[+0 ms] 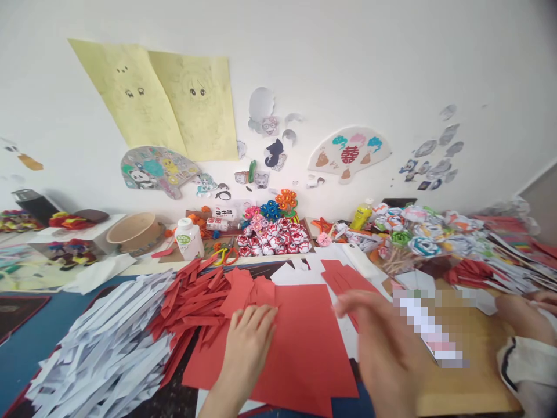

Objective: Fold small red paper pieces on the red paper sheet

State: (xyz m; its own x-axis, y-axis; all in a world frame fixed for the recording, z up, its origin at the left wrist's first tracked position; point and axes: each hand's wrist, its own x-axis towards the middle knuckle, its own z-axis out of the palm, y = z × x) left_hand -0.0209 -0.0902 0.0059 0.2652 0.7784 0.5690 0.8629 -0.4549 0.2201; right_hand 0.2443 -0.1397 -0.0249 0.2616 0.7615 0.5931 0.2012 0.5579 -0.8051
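My left hand [250,339] rests on a large sheet of red paper [308,342]. Its fingers lie bent but loose at the lower edge of some small cut red paper pieces [246,290], and nothing shows in its grasp. Blurred by motion, my right hand [387,348] is raised over the sheet's right side, thumb and fingers apart, with nothing visible between them. A heap of folded red paper strips [195,296] lies to the left. Beside it spreads a larger heap of folded white strips [108,348]. A narrower red paper piece [348,281] lies behind my right hand.
Another person's sleeved arm [531,360] is at the right, by a tan board [474,383]. Orange-handled scissors [226,255], a white bottle [189,239], red-and-white paper flowers [278,238] and a round wooden bowl [134,229] stand along the wall.
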